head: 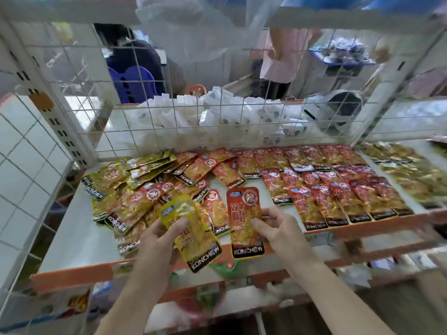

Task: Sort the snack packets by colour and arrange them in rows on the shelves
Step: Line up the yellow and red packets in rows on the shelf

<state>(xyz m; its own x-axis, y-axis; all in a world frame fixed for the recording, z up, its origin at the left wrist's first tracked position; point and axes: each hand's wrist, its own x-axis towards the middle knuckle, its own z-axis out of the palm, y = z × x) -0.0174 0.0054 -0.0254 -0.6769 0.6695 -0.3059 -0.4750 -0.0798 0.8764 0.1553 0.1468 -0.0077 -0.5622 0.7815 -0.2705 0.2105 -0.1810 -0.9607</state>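
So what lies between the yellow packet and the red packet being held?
Loose red packets lying on the shelf, in the head view.

Yellow packet [193,238] with a blue tag on top and a black band with white letters at the bottom. Red packet [242,213] beside it, gold in the middle, same black band. Red and yellow all mixed in the pile [135,187]. Only red in the rows [338,189]. White shelf [72,238] with an orange front. White wire grid [169,117] behind. Blue chair [131,81] far back.
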